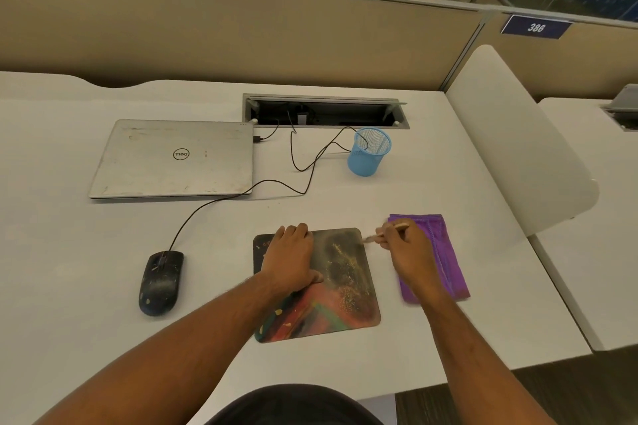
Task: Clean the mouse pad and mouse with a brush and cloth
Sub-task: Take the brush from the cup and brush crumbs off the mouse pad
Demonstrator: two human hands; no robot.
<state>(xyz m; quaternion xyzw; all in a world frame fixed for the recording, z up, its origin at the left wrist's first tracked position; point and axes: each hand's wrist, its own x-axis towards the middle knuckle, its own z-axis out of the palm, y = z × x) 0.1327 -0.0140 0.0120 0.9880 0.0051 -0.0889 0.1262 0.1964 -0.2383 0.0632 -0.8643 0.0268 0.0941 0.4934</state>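
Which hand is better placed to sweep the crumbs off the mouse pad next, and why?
The right hand: it already grips the brush at the mouse pad edge, beside the crumbs. The left hand lies flat, holding the pad down.

Purple cloth (pixel 445 252), black mouse (pixel 160 283), multicoloured mouse pad (pixel 331 307), blue mesh cup (pixel 367 155).

Left hand (pixel 289 257) flat, fingers straight; right hand (pixel 404 248) with fingers curled, pinching.

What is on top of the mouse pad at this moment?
The left hand presses flat on the mouse pad; yellowish crumbs lie scattered right of it. The pad's surface beneath the hand and forearm is hidden.
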